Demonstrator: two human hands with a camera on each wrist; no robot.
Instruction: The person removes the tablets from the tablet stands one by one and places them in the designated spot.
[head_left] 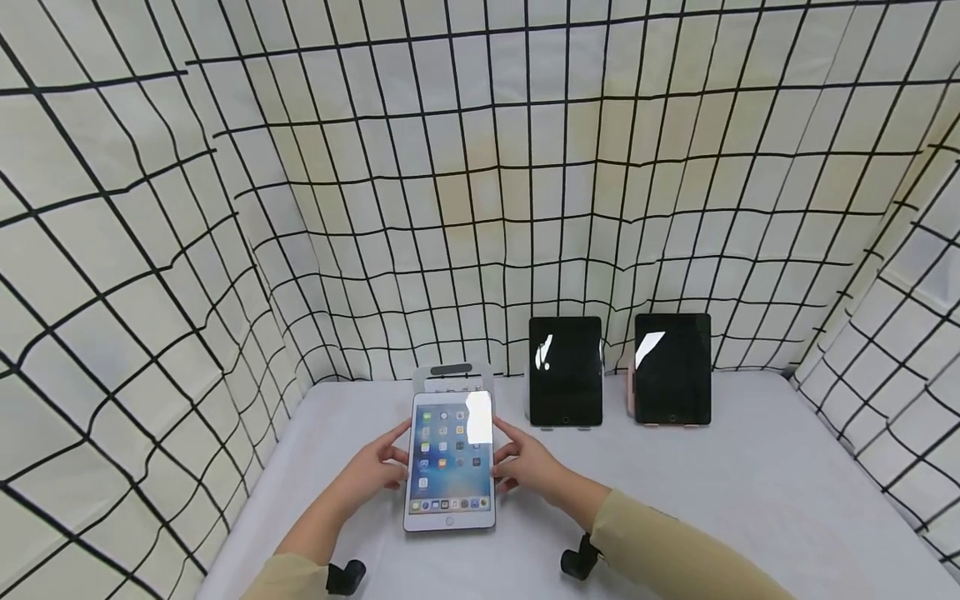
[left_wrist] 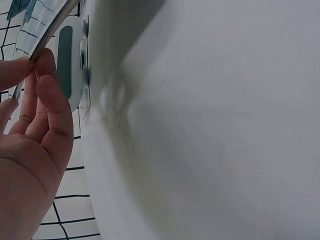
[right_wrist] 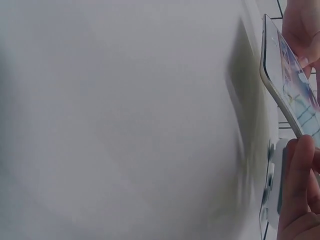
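A white-framed tablet (head_left: 450, 467) with its screen lit, showing rows of app icons, is held between both hands. My left hand (head_left: 378, 462) pinches its left edge; in the left wrist view the thumb and fingers of that hand (left_wrist: 42, 115) grip the thin rim. The right hand (head_left: 525, 461) pinches the opposite edge. In the right wrist view the tablet (right_wrist: 287, 85) is tilted, its lower end raised over the white surface with a shadow under it. Right behind its top edge stands a pale grey stand (head_left: 422, 383) with a dark oblong pad, partly hidden by the tablet.
To the right, a black tablet (head_left: 566, 375) leans upright on a stand. Another black tablet (head_left: 672, 375), on a pinkish stand (head_left: 631, 392), is beside it. White cloth covers the table (head_left: 750, 500). A white wall with black grid lines (head_left: 555, 192) encloses the back and sides.
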